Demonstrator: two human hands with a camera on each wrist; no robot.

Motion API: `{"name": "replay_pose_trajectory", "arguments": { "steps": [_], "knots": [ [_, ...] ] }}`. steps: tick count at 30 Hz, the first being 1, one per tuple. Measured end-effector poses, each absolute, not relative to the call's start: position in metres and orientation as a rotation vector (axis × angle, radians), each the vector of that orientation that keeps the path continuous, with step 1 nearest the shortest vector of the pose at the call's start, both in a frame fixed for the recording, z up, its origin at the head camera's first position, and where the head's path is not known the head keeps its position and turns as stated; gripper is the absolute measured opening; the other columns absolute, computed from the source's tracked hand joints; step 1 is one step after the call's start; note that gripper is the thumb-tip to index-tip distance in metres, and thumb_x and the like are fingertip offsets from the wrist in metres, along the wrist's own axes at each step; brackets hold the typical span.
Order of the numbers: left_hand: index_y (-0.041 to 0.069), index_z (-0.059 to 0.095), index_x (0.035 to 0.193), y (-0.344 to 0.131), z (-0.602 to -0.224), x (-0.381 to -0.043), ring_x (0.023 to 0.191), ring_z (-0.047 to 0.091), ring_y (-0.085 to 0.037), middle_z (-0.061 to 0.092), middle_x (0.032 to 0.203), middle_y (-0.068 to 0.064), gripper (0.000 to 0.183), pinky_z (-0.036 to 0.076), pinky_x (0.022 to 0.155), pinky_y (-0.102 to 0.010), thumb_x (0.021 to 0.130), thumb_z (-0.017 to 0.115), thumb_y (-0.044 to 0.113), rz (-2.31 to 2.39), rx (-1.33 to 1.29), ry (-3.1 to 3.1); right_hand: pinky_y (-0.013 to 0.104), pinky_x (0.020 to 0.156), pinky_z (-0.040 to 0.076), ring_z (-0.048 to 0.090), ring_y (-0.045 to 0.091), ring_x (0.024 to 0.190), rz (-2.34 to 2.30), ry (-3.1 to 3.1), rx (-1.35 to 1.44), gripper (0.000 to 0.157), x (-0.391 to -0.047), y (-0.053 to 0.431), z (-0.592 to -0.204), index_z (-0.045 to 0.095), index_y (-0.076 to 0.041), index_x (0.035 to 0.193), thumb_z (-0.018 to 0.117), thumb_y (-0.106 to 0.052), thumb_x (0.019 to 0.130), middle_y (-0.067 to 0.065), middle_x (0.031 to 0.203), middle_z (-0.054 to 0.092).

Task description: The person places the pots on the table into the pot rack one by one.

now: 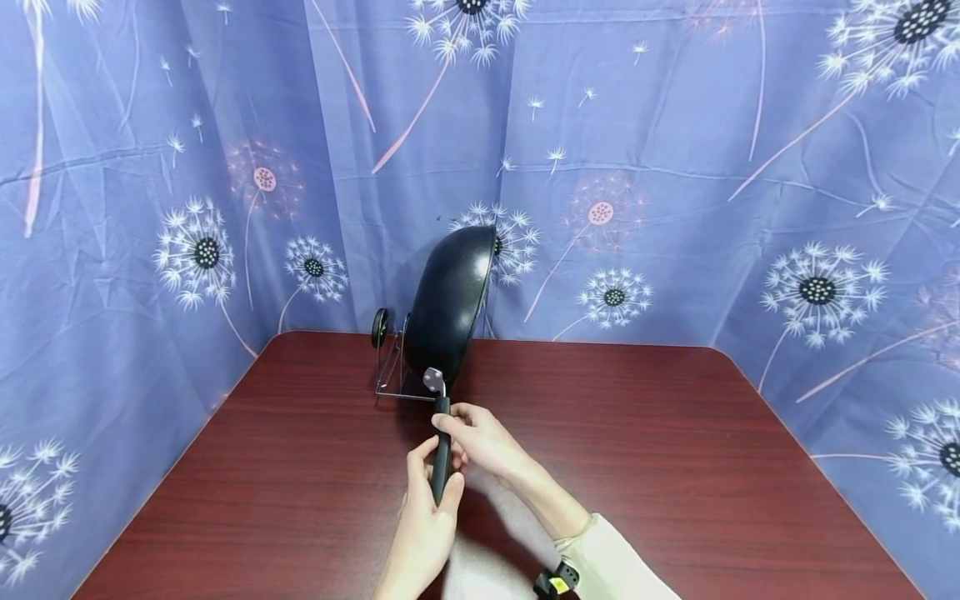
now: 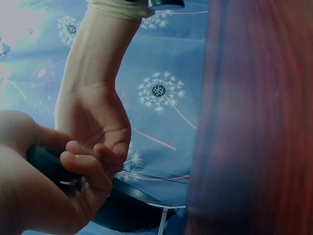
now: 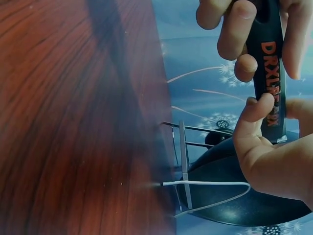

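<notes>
A black wok [image 1: 450,296] stands tilted on its side in a wire rack [image 1: 390,375], its rounded underside toward the left. Its dark handle [image 1: 441,450] points to the near side and bears orange lettering in the right wrist view. My left hand [image 1: 427,517] grips the handle's near end, thumb on one side and fingers on the other. Farther up, closer to the wok, my right hand [image 1: 483,437] pinches the same handle with thumb and fingers. The left wrist view shows the handle's end [image 2: 49,164] within the left hand [image 2: 58,191].
A round black knob-like piece [image 1: 380,327] sits at the rack's left side. Around the dark red wooden table [image 1: 637,433] hangs a blue dandelion-print curtain [image 1: 637,125], close behind the wok. A dark band with a yellow mark [image 1: 558,581] is by the right sleeve.
</notes>
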State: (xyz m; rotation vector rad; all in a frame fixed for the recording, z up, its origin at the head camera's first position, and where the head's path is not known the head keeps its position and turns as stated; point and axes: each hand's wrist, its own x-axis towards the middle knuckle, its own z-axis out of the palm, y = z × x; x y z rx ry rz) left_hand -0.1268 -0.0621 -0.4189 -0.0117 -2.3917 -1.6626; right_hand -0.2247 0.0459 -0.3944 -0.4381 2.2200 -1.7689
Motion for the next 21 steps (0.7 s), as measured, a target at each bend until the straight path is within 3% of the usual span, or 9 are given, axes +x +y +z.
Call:
{"name": "replay_pose_trajectory", "arguments": {
  "steps": [6, 9, 13, 21],
  "knots": [
    [0.023, 0.035, 0.142, -0.07, -0.416, -0.128, 0.087, 0.059, -0.008, 0.062, 0.099, 0.004, 0.052, 0.045, 0.079, -0.032, 0.098, 0.062, 0.029, -1.626, -0.049, -2.472, 0.021, 0.054, 0.046, 0.055, 0.01, 0.054, -1.736, 2.2, -0.486, 0.039, -0.224, 0.05, -0.392, 0.059, 0.002, 0.116, 0.061, -0.031, 0.096, 0.0, 0.074, 0.06],
    [0.024, 0.033, 0.144, -0.077, -0.413, -0.128, 0.073, 0.062, -0.01, 0.064, 0.099, 0.003, 0.055, 0.049, 0.07, -0.029, 0.098, 0.062, 0.035, -1.655, -0.071, -2.53, 0.022, 0.055, 0.047, 0.056, 0.01, 0.056, -1.718, 2.207, -0.509, 0.042, -0.223, 0.052, -0.391, 0.057, 0.003, 0.121, 0.061, -0.032, 0.097, 0.001, 0.079, 0.061],
    [0.026, 0.03, 0.146, -0.087, -0.409, -0.131, 0.057, 0.062, -0.017, 0.066, 0.107, -0.001, 0.059, 0.046, 0.058, -0.025, 0.098, 0.061, 0.041, -1.719, -0.107, -2.606, 0.023, 0.054, 0.045, 0.053, 0.011, 0.056, -1.688, 2.211, -0.522, 0.046, -0.221, 0.054, -0.389, 0.054, 0.003, 0.127, 0.061, -0.032, 0.098, 0.002, 0.08, 0.061],
    [0.024, 0.036, 0.144, -0.102, -0.406, -0.135, 0.075, 0.068, -0.017, 0.063, 0.113, -0.005, 0.054, 0.049, 0.062, -0.024, 0.098, 0.06, 0.041, -1.748, -0.225, -2.613, 0.023, 0.051, 0.047, 0.056, 0.011, 0.055, -1.657, 2.202, -0.559, 0.048, -0.22, 0.059, -0.39, 0.052, 0.0, 0.133, 0.061, -0.033, 0.098, 0.004, 0.077, 0.062]
  ]
}}
